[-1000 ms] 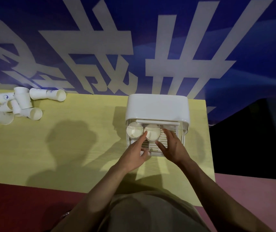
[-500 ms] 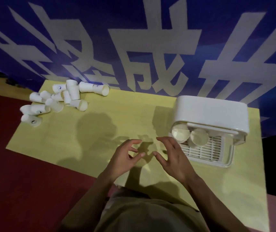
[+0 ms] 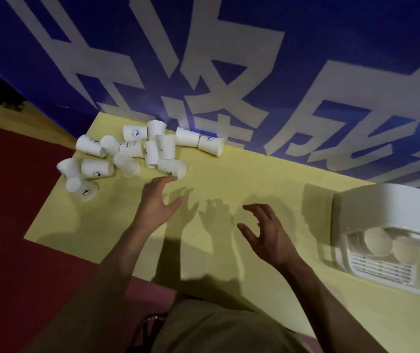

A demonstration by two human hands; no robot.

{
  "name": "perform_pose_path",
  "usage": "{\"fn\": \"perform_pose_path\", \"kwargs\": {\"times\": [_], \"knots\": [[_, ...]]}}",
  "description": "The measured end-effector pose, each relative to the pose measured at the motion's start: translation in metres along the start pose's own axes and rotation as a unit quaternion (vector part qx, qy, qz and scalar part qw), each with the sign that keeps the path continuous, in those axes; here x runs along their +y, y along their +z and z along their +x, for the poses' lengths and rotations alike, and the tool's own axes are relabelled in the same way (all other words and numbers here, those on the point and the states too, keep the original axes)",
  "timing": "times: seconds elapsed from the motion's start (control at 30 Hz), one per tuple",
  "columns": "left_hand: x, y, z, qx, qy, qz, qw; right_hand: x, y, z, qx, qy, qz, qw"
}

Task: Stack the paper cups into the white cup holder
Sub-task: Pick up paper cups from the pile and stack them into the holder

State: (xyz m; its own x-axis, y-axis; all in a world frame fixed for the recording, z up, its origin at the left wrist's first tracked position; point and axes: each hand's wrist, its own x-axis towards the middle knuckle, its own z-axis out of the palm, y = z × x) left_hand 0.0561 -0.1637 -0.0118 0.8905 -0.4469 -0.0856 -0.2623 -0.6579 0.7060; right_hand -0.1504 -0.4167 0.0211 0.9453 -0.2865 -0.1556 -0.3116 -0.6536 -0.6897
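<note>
A blue banner (image 3: 229,59) with big white characters hangs behind a yellow table (image 3: 229,179). At the right edge of the table stands the white cup holder (image 3: 392,212), and two stacks of cups lie inside its clear lower part. At the far left corner lies a heap of loose paper cups (image 3: 132,151), most of them on their sides. The left hand (image 3: 156,203) reaches toward this heap with fingers spread and holds nothing; its fingertips are just beside the nearest cup (image 3: 172,168). The right hand (image 3: 267,231) hovers over the middle of the table, fingers loosely bent and empty.
</note>
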Motion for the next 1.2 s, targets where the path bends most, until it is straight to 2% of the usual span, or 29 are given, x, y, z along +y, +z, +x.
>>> {"fn": "perform_pose_path", "kwargs": {"times": [0.2, 0.5, 0.63, 0.8, 0.9, 1.0, 1.1, 1.2], "knots": [[-0.039, -0.003, 0.072, -0.085, -0.004, 0.046, 0.995, -0.024, 0.020, 0.022, 0.022, 0.034, -0.013, 0.999], [-0.062, 0.010, 0.127, -0.144, 0.062, 0.049, 0.986, -0.022, 0.023, 0.078, 0.026, 0.070, -0.042, 0.996], [-0.070, 0.019, 0.136, -0.169, 0.062, 0.043, 0.983, -0.018, 0.026, 0.128, 0.026, 0.059, -0.058, 0.996], [-0.076, 0.033, 0.135, -0.212, 0.069, 0.093, 0.970, -0.012, 0.039, 0.196, 0.012, 0.064, -0.116, 0.991], [-0.088, 0.040, 0.128, -0.208, 0.060, 0.087, 0.972, -0.006, 0.048, 0.234, -0.003, 0.060, -0.133, 0.989], [-0.102, 0.046, 0.123, -0.207, 0.085, 0.094, 0.970, -0.003, 0.056, 0.268, -0.011, 0.051, -0.168, 0.984], [-0.091, 0.035, 0.114, -0.248, 0.017, 0.005, 0.969, 0.002, 0.066, 0.289, -0.017, 0.019, -0.191, 0.981], [-0.076, 0.019, 0.100, -0.241, -0.044, -0.114, 0.963, 0.012, 0.078, 0.300, -0.031, 0.016, -0.209, 0.977]]}}
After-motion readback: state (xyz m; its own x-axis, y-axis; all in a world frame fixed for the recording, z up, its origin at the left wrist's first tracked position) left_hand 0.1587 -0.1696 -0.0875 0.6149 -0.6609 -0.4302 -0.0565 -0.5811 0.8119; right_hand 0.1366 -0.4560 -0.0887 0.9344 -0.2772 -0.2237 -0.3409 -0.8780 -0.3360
